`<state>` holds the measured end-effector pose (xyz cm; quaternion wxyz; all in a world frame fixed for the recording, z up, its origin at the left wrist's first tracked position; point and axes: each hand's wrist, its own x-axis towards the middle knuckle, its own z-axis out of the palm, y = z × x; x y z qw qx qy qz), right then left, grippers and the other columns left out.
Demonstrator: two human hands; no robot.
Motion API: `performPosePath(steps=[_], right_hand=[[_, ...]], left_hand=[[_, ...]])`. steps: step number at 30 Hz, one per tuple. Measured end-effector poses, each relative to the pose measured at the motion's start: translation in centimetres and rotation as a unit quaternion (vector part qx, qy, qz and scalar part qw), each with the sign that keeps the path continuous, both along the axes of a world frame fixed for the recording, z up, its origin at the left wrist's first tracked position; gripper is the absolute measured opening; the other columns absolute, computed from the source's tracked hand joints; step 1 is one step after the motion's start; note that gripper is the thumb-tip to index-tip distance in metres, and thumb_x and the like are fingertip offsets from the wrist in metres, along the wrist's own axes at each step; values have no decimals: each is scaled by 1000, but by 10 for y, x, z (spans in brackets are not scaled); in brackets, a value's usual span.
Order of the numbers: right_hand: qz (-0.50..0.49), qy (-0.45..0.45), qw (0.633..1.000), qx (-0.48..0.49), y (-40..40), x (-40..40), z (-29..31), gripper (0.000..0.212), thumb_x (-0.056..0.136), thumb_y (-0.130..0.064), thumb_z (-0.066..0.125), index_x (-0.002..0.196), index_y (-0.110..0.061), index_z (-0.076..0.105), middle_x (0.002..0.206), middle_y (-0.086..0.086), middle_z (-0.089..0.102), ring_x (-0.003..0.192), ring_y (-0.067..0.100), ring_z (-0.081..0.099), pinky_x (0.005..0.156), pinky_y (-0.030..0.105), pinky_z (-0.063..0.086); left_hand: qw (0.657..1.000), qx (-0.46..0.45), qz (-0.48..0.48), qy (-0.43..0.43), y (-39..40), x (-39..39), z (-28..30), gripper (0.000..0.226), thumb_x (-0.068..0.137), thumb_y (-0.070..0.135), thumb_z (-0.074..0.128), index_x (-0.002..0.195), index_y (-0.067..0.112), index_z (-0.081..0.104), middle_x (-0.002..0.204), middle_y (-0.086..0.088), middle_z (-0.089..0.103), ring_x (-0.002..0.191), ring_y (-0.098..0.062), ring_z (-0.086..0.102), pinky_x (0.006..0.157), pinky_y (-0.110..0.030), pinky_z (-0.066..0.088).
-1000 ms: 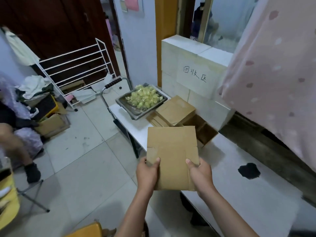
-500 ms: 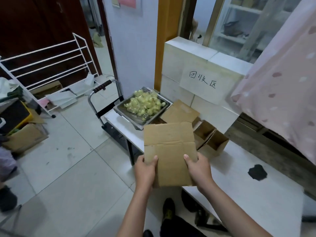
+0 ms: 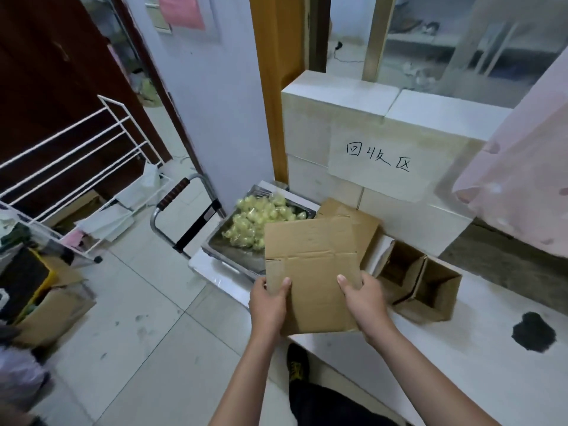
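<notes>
Bridging left grip (image 3: pixel 268 306) and right grip (image 3: pixel 365 302), flat carton (image 3: pixel 310 247)

Flattened brown cardboard box (image 3: pixel 312 265), creased, flaps still folded shut, held flat and slightly tilted over the white table's near edge.

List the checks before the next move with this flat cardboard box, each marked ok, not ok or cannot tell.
1. The left hand grips the left edge of the cardboard box: ok.
2. The right hand grips its right edge: ok.
3. Box flat, unopened: ok.
4. Box apart from the tray behind it: cannot tell.
5. The dark stain on the table lies away from the box: ok.
</notes>
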<state>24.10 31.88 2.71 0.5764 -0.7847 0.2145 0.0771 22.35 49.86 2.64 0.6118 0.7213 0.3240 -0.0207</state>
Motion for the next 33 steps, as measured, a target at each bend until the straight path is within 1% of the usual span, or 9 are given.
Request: performPosePath(steps=[3,11,14,17,19,22,24,28,33], right_hand=[[-25,18,999,-8,9,33,-8,42,95,-37,64,131,-16,60,125,-1,63,116,21,59,101,40,49],[-103,33,994,9,1,102,-19,9,95,-26,65,102,-20,65,100,-2,70,93,18,65,80,30,50],[-143,40,989,10,-8,115,-28,4,94,-24,67,96,-21,64,96,-2,70,95,22,67,81,32,51],[-179,67,981,21,-15,124,-39,16,95,-27,66,106,-16,66,104,-1,70,102,24,66,87,37,53],[-208,87,974,12,-19,130,-46,24,95,-29,65,109,-9,65,105,4,69,101,26,65,91,42,53],[-238,103,966,-15,-23,138,-54,16,95,-28,65,99,-12,63,98,3,68,90,22,63,83,38,52],[-256,123,958,-31,-24,145,-56,18,95,-28,63,101,-11,61,102,5,66,92,23,62,83,37,51],[-286,163,941,-73,-23,155,-62,22,96,-28,62,107,-8,61,109,10,66,102,32,63,81,34,49],[-307,198,927,-84,-19,176,-78,27,95,-28,62,111,-6,62,115,13,67,106,35,63,87,39,53]], left_hand=[[999,26,-39,6,10,44,-1,28,90,35,72,111,22,59,108,3,69,97,-16,65,88,-42,55],[992,38,-117,12,0,138,-13,22,91,28,73,107,21,58,99,7,68,90,-7,64,69,-25,49],[989,35,-139,23,-12,163,-20,19,89,21,74,103,21,61,100,2,71,93,-15,67,77,-32,54],[980,49,-186,50,-23,185,-29,31,89,22,75,115,9,64,107,-6,72,99,-24,68,91,-41,55],[971,76,-221,57,-31,198,-35,35,89,24,75,117,6,64,109,-8,72,101,-27,67,90,-39,54],[953,110,-277,57,-40,214,-44,37,91,26,72,120,5,63,113,-13,70,105,-30,65,91,-36,51],[933,148,-322,60,-47,222,-49,42,93,26,70,126,4,57,120,-15,67,113,-32,62,90,-32,47],[867,244,-432,48,-58,228,-62,67,99,28,60,152,5,28,146,-24,41,134,-38,41,113,-40,33],[754,358,-549,40,-65,228,-90,60,107,34,35,160,21,11,156,-31,16,135,-48,30,112,-51,28]])
